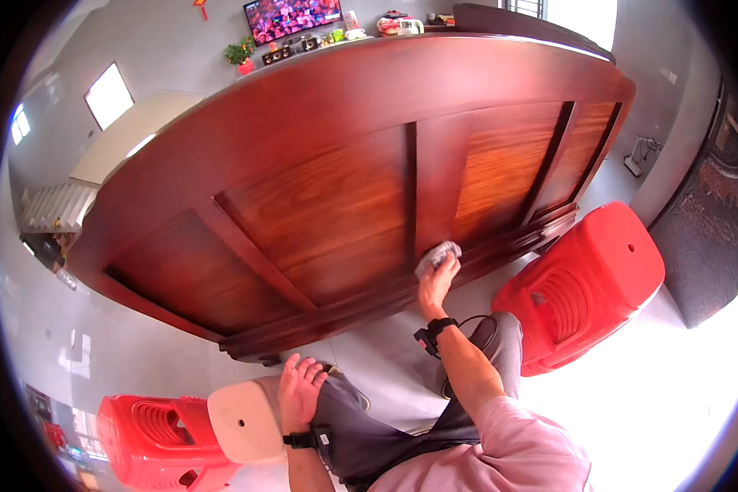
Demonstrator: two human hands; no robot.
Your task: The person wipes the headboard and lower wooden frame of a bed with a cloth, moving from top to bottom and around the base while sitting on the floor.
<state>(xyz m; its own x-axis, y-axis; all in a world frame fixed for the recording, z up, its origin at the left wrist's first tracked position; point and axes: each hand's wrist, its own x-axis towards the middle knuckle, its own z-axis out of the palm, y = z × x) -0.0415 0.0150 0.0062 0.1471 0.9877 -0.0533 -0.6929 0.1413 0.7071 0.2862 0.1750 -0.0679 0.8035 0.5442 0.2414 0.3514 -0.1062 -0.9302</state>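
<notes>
The right hand, just right of centre in the frame, is closed on a bunched grey cloth, its fingers bent over it. The cloth appears to touch the panel low down, at the foot of the wide post, close to the ledge. The panel, dark red wood, spans the middle of the frame.

For this wipe, a flatter fold would likely cover more than a bunch, with a folded edge for the corners where post meets ledge. Strokes along the grain, at even pressure, should suit the wood. The wrist device is best kept off the surface.

The left hand, lower left of centre, is open and empty, fingers loosely spread, near the beige stool. It could steady the panel if the wood shifts.

Farther out, red stools stand at right and lower left; a screen glows at the top.
</notes>
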